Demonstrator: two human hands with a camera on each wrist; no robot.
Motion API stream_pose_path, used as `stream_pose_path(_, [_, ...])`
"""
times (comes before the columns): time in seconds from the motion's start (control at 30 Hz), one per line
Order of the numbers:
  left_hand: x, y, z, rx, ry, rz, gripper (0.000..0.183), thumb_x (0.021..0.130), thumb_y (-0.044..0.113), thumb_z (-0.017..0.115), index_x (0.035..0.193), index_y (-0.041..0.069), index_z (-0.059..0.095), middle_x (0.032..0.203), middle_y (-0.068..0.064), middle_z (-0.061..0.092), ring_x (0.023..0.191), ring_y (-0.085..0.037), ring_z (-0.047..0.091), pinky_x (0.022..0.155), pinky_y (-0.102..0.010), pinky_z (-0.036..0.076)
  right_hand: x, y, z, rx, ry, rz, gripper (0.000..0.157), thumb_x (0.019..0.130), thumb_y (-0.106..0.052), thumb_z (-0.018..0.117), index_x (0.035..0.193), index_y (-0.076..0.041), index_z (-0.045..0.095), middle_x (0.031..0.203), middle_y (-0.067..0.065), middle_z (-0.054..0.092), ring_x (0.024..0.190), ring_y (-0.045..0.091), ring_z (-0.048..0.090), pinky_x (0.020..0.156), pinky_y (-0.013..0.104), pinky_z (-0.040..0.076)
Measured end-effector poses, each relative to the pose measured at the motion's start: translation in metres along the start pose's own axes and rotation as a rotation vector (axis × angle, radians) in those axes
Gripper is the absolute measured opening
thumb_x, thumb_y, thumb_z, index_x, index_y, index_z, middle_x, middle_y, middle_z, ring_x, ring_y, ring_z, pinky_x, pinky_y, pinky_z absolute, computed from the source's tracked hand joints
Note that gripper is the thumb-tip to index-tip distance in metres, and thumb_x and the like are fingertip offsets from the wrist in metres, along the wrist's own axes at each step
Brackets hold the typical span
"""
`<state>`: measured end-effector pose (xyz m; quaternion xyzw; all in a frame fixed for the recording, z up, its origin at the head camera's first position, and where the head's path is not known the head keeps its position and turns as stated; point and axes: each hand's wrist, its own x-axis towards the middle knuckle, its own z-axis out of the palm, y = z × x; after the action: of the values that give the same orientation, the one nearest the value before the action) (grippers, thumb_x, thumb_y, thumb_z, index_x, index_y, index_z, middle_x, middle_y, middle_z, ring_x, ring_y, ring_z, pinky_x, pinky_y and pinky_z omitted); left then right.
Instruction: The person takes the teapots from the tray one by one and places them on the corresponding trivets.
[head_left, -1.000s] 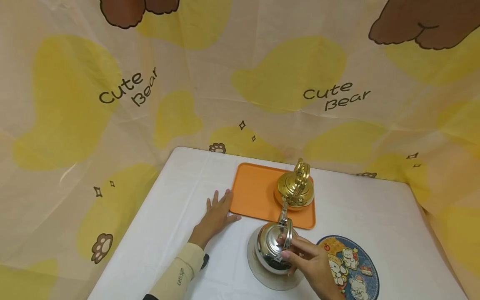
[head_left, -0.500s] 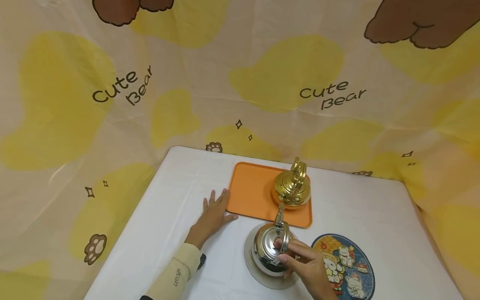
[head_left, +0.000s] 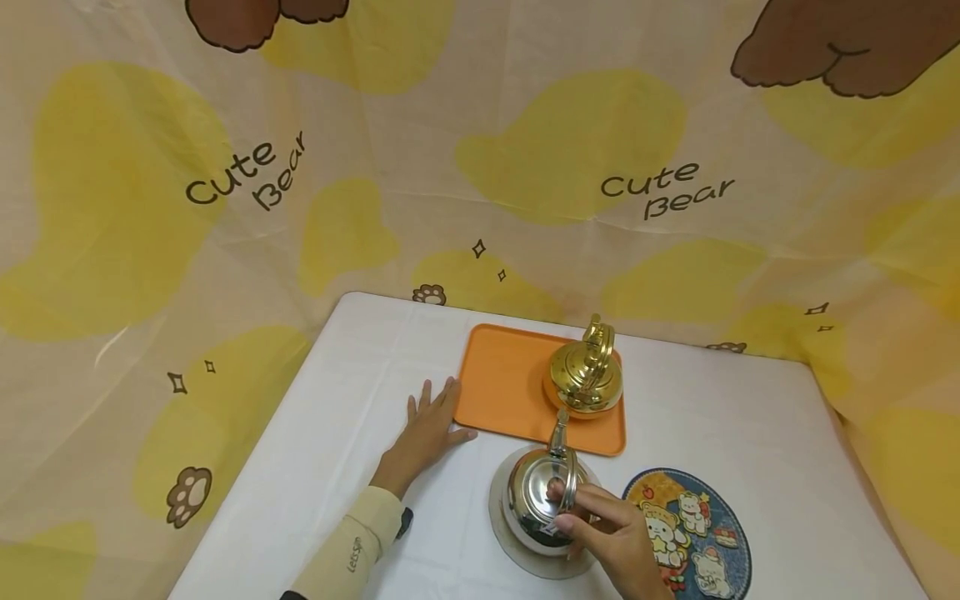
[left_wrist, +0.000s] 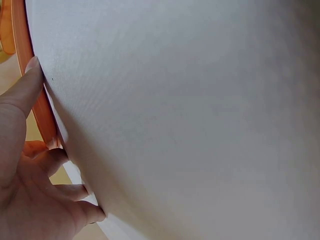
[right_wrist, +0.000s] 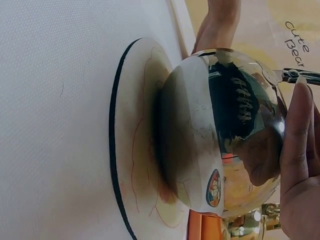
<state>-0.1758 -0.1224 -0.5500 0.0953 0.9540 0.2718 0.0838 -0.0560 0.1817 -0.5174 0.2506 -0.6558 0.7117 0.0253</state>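
Currently gripping the silver teapot (head_left: 534, 493) by its raised handle (head_left: 573, 477) with the right hand (head_left: 618, 533), curling the fingers round and setting the thumb against it. Standing upright on a pale round mat (head_left: 536, 568), with the spout pointing away toward the gold teapot (head_left: 579, 379). Carrying a small oval sticker (right_wrist: 213, 187) low on the side, and mirroring part of the hand in the polished belly. Resting the left hand (head_left: 422, 431) on the white surface (head_left: 390, 358) with the fingers spread wide, at the left front corner of the orange tray (head_left: 498, 383); touching its edge, or lying just beside it. On that tray, toward its right end, also upright: the gold teapot. To the right of the silver teapot: a round blue mat (head_left: 708, 533) with cartoon bears, partly behind the right hand. Behind everything: a yellow-patched cloth (head_left: 420, 150) lettered "Cute Bear".
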Motion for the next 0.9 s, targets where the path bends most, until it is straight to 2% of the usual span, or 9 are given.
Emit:
stream_pose_path(0.07, [0.0001, -0.0003, 0.0002, 0.004, 0.002, 0.001, 0.097, 0.097, 0.045, 0.075, 0.169, 0.005, 0.024, 0.174, -0.02, 0.025, 0.16, -0.055, 0.007, 0.124, -0.076, 0.007, -0.0001, 0.0, 0.0, -0.009, -0.003, -0.006, 0.041, 0.087, 0.026, 0.065, 0.127, 0.015, 0.069, 0.124, 0.006, 0.077, 0.087, 0.004, 0.068, 0.051, 0.031, 0.059])
stream_pose_path(0.3, [0.0009, -0.0014, 0.0015, 0.003, 0.002, -0.002, 0.098, 0.097, 0.045, 0.075, 0.169, 0.006, 0.023, 0.174, -0.02, 0.025, 0.16, -0.054, 0.006, 0.124, -0.075, 0.007, -0.0052, -0.0015, -0.0007, -0.038, 0.004, 0.084, 0.038, 0.09, 0.02, 0.068, 0.127, 0.013, 0.07, 0.12, 0.006, 0.077, 0.085, 0.007, 0.068, 0.053, 0.034, 0.061])
stream_pose_path(0.63, [0.001, -0.0015, 0.0015, 0.0, 0.003, -0.003, 0.097, 0.097, 0.044, 0.076, 0.169, 0.006, 0.023, 0.174, -0.019, 0.025, 0.16, -0.055, 0.006, 0.124, -0.076, 0.006, -0.009, 0.0002, -0.0026, -0.059, -0.014, 0.081, 0.033, 0.091, 0.02, 0.067, 0.123, 0.014, 0.071, 0.117, 0.013, 0.076, 0.088, 0.003, 0.068, 0.053, 0.033, 0.06])
stream_pose_path(0.9, [0.0016, -0.0016, 0.0019, 0.001, -0.001, 0.005, 0.097, 0.097, 0.044, 0.075, 0.169, 0.006, 0.023, 0.174, -0.02, 0.024, 0.16, -0.055, 0.006, 0.124, -0.076, 0.007, -0.0094, 0.001, -0.0058, -0.046, -0.026, 0.055, 0.036, 0.09, 0.022, 0.067, 0.125, 0.012, 0.071, 0.12, 0.009, 0.077, 0.087, 0.003, 0.068, 0.056, 0.031, 0.061])
